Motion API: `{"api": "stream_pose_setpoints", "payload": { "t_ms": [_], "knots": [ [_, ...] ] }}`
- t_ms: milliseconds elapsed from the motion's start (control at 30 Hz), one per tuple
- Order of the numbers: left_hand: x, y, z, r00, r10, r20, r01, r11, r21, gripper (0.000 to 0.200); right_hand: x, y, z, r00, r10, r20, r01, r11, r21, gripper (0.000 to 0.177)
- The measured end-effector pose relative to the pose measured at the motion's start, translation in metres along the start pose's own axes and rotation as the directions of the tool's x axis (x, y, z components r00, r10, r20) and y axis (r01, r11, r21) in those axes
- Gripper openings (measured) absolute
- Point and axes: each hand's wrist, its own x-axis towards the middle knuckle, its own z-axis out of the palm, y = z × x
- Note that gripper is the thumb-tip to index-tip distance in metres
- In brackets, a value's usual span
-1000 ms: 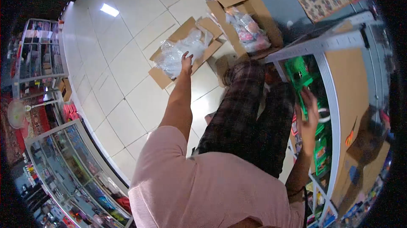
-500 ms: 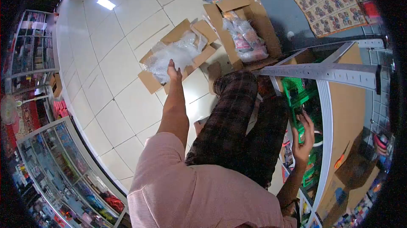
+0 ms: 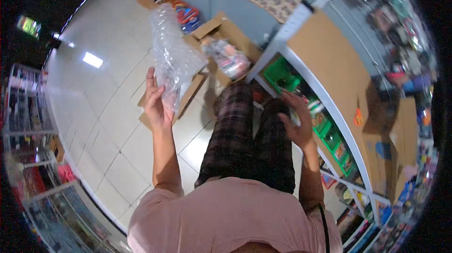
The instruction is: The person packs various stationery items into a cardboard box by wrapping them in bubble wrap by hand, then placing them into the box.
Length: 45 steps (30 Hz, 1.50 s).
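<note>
A long, crumpled sheet of clear bubble wrap (image 3: 173, 57) stands up off the floor, its lower end in my left hand (image 3: 159, 104). My fingers curl around the near edge of the sheet. Below and behind it, an open cardboard box (image 3: 190, 94) shows only in part. My right hand (image 3: 300, 120) is in the air above my knee with the fingers apart, holding nothing. Beside that hand, green plastic baskets (image 3: 281, 75) with small goods sit on a shelf under a brown top.
A second open carton (image 3: 248, 36) holds plastic-wrapped goods by the wall. The shelf unit's brown top (image 3: 325, 48) carries orange-handled scissors (image 3: 358, 116) and a cardboard box (image 3: 405, 140). Glass display cases (image 3: 61, 215) stand at left on the tiled floor (image 3: 110, 121).
My left hand has taken hold of the bubble wrap and raised it out of the box. My right hand has drawn back from the green basket. The view has shifted to the right.
</note>
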Motion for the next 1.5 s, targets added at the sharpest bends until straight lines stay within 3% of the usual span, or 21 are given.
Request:
{"api": "stream_pose_setpoints", "payload": {
  "t_ms": [100,167,267,300,367,400,433,533,567,667,767,833,933,1033,1133,1167,1267,1300,1400,1433,1500],
  "knots": [
    [-0.019,-0.011,0.064,0.94,-0.098,0.327,0.171,0.965,-0.201,0.069,0.001,-0.019,-0.005,0.993,-0.025,-0.113,0.035,0.995,0.093,0.079],
    [-0.03,-0.025,0.091,0.895,-0.159,0.417,0.24,0.959,-0.15,0.073,0.0,-0.041,-0.022,0.967,-0.011,-0.253,0.054,0.985,0.164,0.089],
    [-0.053,-0.051,0.143,0.777,-0.307,0.549,0.335,0.941,0.052,0.078,-0.019,-0.043,-0.06,0.963,0.039,-0.266,0.021,0.976,0.217,0.103],
    [-0.059,-0.061,0.154,0.713,-0.358,0.602,0.337,0.929,0.152,0.079,-0.027,-0.037,-0.072,0.968,-0.05,-0.244,0.092,0.982,0.165,0.099],
    [-0.067,-0.077,0.181,0.65,-0.439,0.621,0.325,0.899,0.295,0.083,-0.035,-0.031,-0.093,0.983,0.018,-0.181,0.047,0.936,0.349,0.095],
    [-0.068,-0.084,0.193,0.631,-0.439,0.64,0.276,0.898,0.343,0.083,-0.04,-0.029,-0.099,0.99,0.041,-0.137,0.025,0.894,0.447,0.092],
    [-0.067,-0.091,0.206,0.615,-0.437,0.656,0.223,0.895,0.386,0.084,-0.047,-0.028,-0.105,0.976,0.114,-0.187,-0.011,0.878,0.478,0.072],
    [-0.054,-0.115,0.246,0.609,-0.383,0.695,0.081,0.901,0.426,0.086,-0.057,-0.007,-0.135,0.978,0.131,-0.165,-0.077,0.952,0.296,0.053],
    [-0.049,-0.122,0.259,0.612,-0.356,0.707,0.036,0.905,0.424,0.087,-0.059,0.008,-0.138,0.961,0.179,-0.209,-0.107,0.943,0.316,0.037],
    [-0.02,-0.14,0.293,0.546,-0.345,0.764,-0.11,0.874,0.473,0.076,-0.053,0.04,-0.169,0.871,0.195,-0.452,0.012,0.91,0.414,0.029],
    [-0.007,-0.15,0.329,0.421,-0.202,0.884,-0.389,0.841,0.377,0.06,-0.042,0.033,-0.199,0.783,-0.022,-0.621,-0.024,0.998,-0.065,0.044],
    [-0.007,-0.147,0.348,0.262,-0.122,0.957,-0.545,0.8,0.251,0.039,-0.033,0.027,-0.208,0.755,0.143,-0.64,0.047,0.961,0.271,0.058],
    [-0.012,-0.142,0.366,0.03,-0.153,0.988,-0.497,0.855,0.148,0.036,-0.027,0.045,-0.225,0.833,0.315,-0.454,0.053,0.773,0.633,0.076],
    [-0.011,-0.147,0.363,0.083,-0.269,0.96,-0.396,0.875,0.279,0.029,-0.025,0.059,-0.224,0.92,0.305,-0.247,0.026,0.581,0.813,0.079],
    [0.009,-0.159,0.349,0.116,-0.335,0.935,-0.354,0.866,0.354,0.022,-0.018,0.062,-0.213,0.916,0.362,-0.174,-0.032,0.497,0.867,0.074],
    [0.014,-0.163,0.343,0.126,-0.348,0.929,-0.342,0.864,0.37,0.021,-0.018,0.056,-0.208,0.858,0.471,-0.204,-0.072,0.503,0.861,0.063],
    [0.019,-0.167,0.342,0.199,-0.376,0.905,-0.448,0.786,0.425,0.027,-0.01,0.064,-0.204,0.943,0.238,-0.233,0.117,0.417,0.901,0.05],
    [0.026,-0.173,0.342,0.207,-0.343,0.916,-0.593,0.7,0.397,0.029,-0.009,0.063,-0.205,0.902,0.286,-0.325,0.172,0.453,0.875,0.035],
    [0.057,-0.21,0.332,0.364,-0.19,0.912,-0.609,0.692,0.388,0.022,-0.001,0.051,-0.217,0.683,0.246,-0.687,0.286,0.776,0.562,0.019],
    [0.06,-0.214,0.332,0.377,-0.168,0.911,-0.648,0.655,0.389,0.021,0.003,0.029,-0.218,0.536,0.19,-0.822,0.218,0.91,0.352,0.011],
    [0.06,-0.215,0.324,0.506,-0.142,0.851,-0.602,0.649,0.466,0.029,0.006,0.017,-0.217,0.445,-0.167,-0.88,0.063,0.986,-0.155,0.019]
  ]
}}
